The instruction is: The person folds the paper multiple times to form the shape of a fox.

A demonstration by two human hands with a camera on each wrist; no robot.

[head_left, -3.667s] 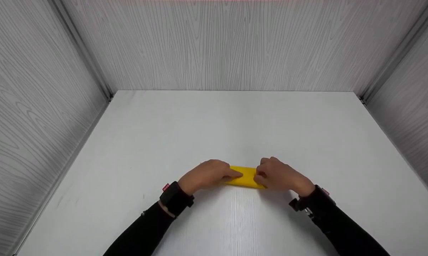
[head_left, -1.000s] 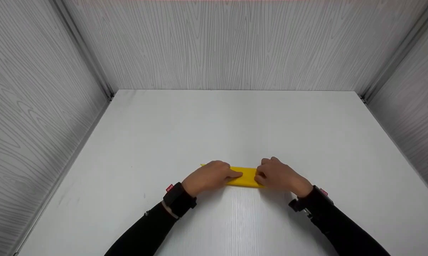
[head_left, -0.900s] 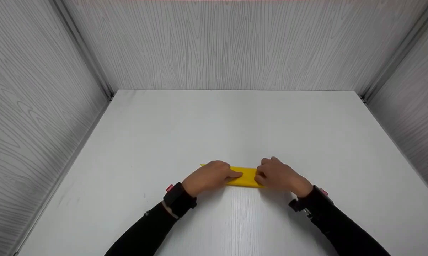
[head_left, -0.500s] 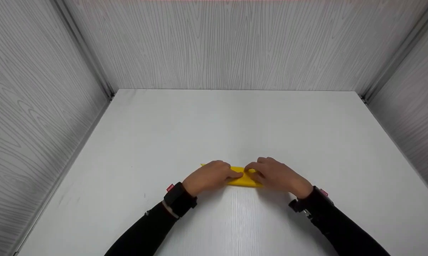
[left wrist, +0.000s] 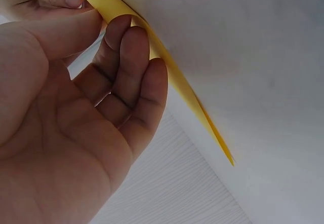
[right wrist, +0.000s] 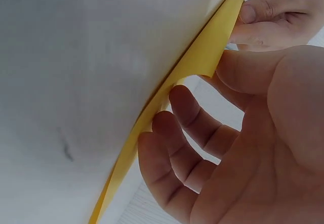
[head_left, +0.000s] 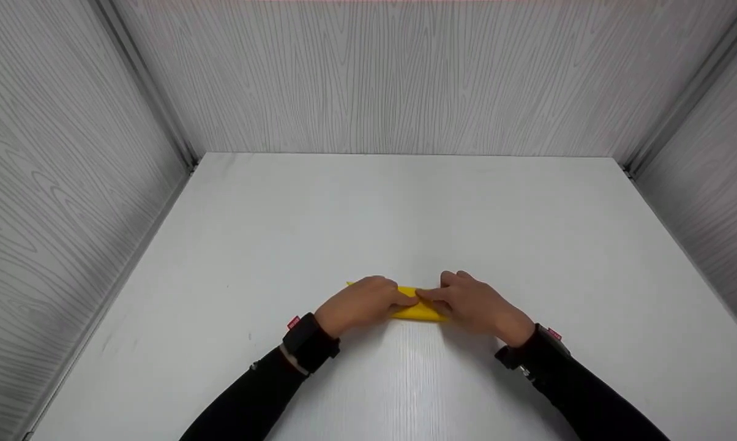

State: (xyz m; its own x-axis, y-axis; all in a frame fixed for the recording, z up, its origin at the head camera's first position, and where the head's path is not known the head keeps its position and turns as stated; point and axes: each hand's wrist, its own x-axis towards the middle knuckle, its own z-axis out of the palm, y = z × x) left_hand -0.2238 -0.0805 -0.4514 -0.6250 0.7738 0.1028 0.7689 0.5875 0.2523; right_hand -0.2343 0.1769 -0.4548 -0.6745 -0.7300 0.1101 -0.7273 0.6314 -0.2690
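Observation:
A folded yellow sheet of paper (head_left: 419,314) lies on the white tabletop, a narrow strip with its long side across the head view. My left hand (head_left: 359,303) holds its left part, the thumb at the near edge and the index finger over the top. From the right, my right hand (head_left: 480,308) pinches the strip, its index fingertip close to the left one. In the left wrist view the paper (left wrist: 187,92) tapers to layered edges past the curled fingers. The right wrist view shows the paper (right wrist: 205,51) bowed up at the right thumb.
The white tabletop (head_left: 344,214) spreads around the hands. Grey wood-grain panels enclose it: a back panel (head_left: 381,79), a left panel (head_left: 56,153) and a right panel (head_left: 705,165). Black bands with cameras sit on both wrists.
My right hand has slid a little left along the paper, and its index finger has reached out from a curl towards the left fingertip. The left hand has stayed nearly in place.

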